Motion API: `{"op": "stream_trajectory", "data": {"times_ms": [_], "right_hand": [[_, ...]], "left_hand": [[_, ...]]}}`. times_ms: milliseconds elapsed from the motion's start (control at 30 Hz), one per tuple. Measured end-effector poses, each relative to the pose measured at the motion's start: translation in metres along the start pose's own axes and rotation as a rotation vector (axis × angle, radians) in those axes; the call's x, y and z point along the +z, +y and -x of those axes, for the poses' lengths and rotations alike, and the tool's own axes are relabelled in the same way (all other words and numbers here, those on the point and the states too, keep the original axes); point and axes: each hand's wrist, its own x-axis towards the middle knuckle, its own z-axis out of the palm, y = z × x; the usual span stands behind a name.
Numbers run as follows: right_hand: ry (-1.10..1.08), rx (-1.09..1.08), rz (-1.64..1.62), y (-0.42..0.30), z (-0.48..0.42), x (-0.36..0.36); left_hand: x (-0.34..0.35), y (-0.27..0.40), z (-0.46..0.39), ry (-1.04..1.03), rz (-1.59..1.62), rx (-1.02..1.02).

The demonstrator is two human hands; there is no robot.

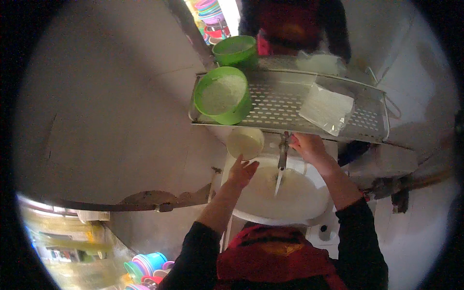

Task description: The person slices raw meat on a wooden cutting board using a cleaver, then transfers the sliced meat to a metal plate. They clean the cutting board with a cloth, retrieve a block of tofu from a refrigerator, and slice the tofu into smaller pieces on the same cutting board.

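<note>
A white washbasin [290,203] lies before me, with a thin stream of water [278,185] running from its metal faucet [282,156]. At the top of the faucet, my right hand [308,146] has its fingers on the faucet handle [286,135], partly hidden by the shelf edge. My left hand [243,172] is over the basin's left side, palm facing inward and fingers apart. One fingertip reaches the near rim of a pale round bowl [245,143] on the basin's back left corner; whether it touches is hard to tell. No object is in that palm.
Above the faucet, a perforated metal shelf [275,105] holds a green tub [232,112] and a clear-wrapped white packet [326,107]. A mirror [366,32] behind reflects them and my torso. At lower left, colourful plastic basins [148,266] show past a brown edge [137,207].
</note>
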Motion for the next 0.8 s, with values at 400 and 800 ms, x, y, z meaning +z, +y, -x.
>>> {"op": "stream_trajectory", "data": {"times_ms": [400,800], "right_hand": [[-0.083,0.164,0.289,-0.028,-0.048,0.016],[-0.191,0.193,0.626,-0.046,-0.072,0.041]], "left_hand": [[0.039,0.009,0.002,0.559,-0.553,0.172],[-0.005,0.054,0.160,0.445,-1.318,0.890]]}}
